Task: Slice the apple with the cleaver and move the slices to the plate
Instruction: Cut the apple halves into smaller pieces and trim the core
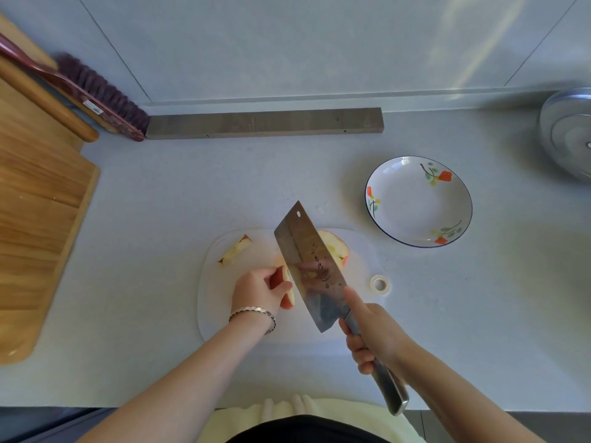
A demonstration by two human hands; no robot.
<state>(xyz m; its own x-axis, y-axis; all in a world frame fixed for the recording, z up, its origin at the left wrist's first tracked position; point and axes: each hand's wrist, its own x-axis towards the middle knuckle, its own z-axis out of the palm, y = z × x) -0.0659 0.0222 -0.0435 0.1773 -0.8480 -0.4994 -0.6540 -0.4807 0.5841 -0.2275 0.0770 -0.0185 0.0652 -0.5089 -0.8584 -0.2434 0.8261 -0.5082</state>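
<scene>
My left hand (260, 290) pins a red-skinned apple piece (285, 287) on the white cutting board (220, 302). My right hand (372, 334) grips the steel handle of the cleaver (307, 266), whose broad blade stands against the right side of that piece. A thin slice (235, 250) lies at the board's far left. A larger apple chunk (334, 247) sits behind the blade, partly hidden by it. The white plate (419, 201) with painted flowers stands empty to the far right of the board.
A small roll of tape (380, 283) lies right of the board. A big wooden board (38, 199) fills the left side. A brush (92, 91) and a grey bar (263, 123) lie along the wall. A metal lid (569, 135) sits at far right.
</scene>
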